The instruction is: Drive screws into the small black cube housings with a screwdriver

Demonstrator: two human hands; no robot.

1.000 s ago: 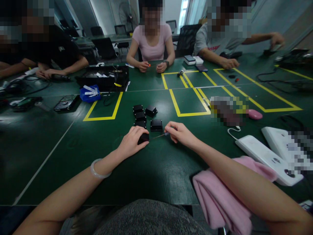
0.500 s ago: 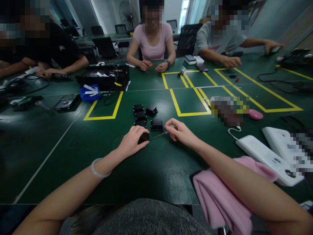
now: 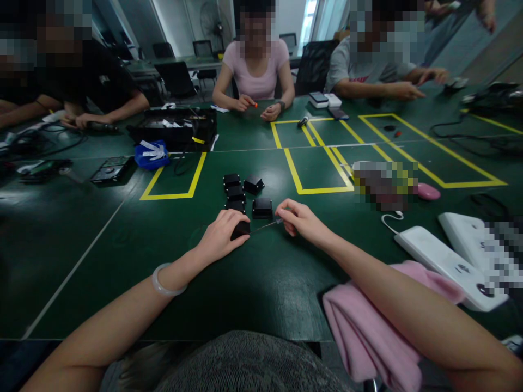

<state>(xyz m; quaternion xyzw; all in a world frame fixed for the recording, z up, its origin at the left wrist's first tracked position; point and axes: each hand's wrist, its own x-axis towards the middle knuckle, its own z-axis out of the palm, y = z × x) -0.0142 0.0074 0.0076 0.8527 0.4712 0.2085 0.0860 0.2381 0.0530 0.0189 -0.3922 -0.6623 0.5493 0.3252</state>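
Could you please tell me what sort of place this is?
Probably an electronics workroom: people sit at a green table marked with yellow tape, which holds small black boxes and what looks like a hard drive.

The head view looks forward and down across the table [image 3: 261, 283].

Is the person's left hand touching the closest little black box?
Touching. The head view shows the left hand wrapped around the closest black box, its thumb along the near edge.
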